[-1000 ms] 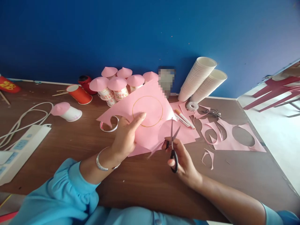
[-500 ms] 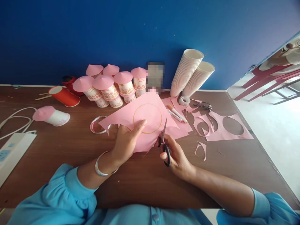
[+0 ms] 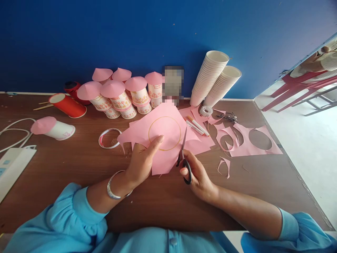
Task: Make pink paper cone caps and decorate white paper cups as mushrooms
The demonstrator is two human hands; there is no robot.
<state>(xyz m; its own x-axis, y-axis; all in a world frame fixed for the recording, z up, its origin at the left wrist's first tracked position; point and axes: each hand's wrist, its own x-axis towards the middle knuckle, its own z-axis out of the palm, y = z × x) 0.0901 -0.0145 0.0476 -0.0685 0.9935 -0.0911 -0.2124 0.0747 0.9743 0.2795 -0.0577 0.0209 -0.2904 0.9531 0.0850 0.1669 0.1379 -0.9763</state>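
Observation:
My left hand (image 3: 143,158) grips a sheet of pink paper (image 3: 168,112), thumb on top and the other fingers hidden beneath. A circle in a yellowish line is drawn on the sheet, and its left edge has a curved cut-out. My right hand (image 3: 201,177) is closed on black-handled scissors (image 3: 187,170), with finger and thumb in the loops. The blades stand at the sheet's right edge, close to the drawn circle. How far the blades are apart is hard to make out.
Paper cups with pink cone tops (image 3: 113,89) stand by the wall, near a red cup (image 3: 68,105). Further right are stacked white cups (image 3: 209,79), markers (image 3: 196,125), clear tape (image 3: 206,111) and pink offcuts (image 3: 239,147). A tape ring (image 3: 100,140) and power strip (image 3: 18,165) lie left.
The pink sheet has turned a little in my left hand. The scissors have come to its right edge, their blades more upright and closer together. The whole view has shifted slightly.

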